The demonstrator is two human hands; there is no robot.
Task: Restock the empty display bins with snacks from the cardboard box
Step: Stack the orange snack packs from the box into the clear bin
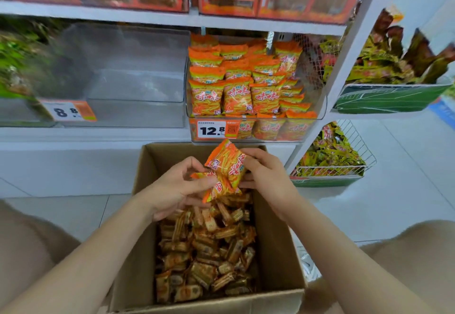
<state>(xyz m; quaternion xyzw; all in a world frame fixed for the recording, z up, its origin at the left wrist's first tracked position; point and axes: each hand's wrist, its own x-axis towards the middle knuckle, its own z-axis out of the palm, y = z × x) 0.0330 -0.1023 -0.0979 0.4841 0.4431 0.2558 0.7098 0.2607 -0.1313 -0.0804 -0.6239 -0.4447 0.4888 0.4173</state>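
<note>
Pinching orange packets (225, 166) in my left hand (176, 188) and right hand (267, 176) above the cardboard box (277, 252), I'd square them before lifting to the matching bin (322, 109).

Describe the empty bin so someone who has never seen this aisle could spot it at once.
Find the white shelf directly above the open cardboard box. Of the clear bins on it, the empty bin sits left of the full bin of orange snack packs. It alone holds nothing, with an 8.8 price tag by its lower left corner.
</note>
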